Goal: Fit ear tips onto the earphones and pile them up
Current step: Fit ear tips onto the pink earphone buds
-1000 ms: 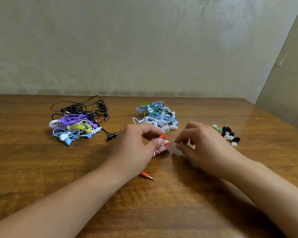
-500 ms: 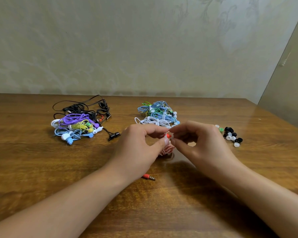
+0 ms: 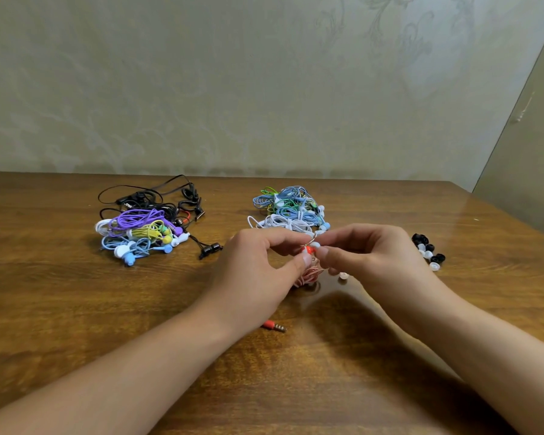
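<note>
1. Change from a second earlier: brought the left hand (image 3: 258, 271) and the right hand (image 3: 374, 262) together above the table (image 3: 76, 309), after keeping them apart with the right one low beside the cable bundle.
2. Against half a second earlier: already met at the earbud then; since raised both a little and uncovered a loose white tip (image 3: 343, 275) on the wood just below the right hand.
3. Pinched the red earbud (image 3: 308, 248) between thumb and forefinger of the left hand, with the other fingers curled.
4. Pinched a white ear tip (image 3: 315, 245) with the right thumb and forefinger, touching the earbud's end; could not tell whether fully seated.
5. Held the earbud in mid-air between the two hands. Long axis roughly left to right, with the tip end turned towards the right hand and tilted slightly upward.
6. Left the red-and-white cable bundle (image 3: 310, 274) dangling under the fingertips, blurred; could not tell whether its lower end touched the tabletop.
7. Left the red jack plug (image 3: 274, 325) flat on the table near the left wrist, long axis across the table, metal end pointing right.
8. Left unmoved across all three moments: the multicoloured earphone pile (image 3: 142, 233) at far left, the blue, green and white pile (image 3: 291, 211) just behind the hands, and the heap of black and white ear tips (image 3: 427, 251) to the right.
</note>
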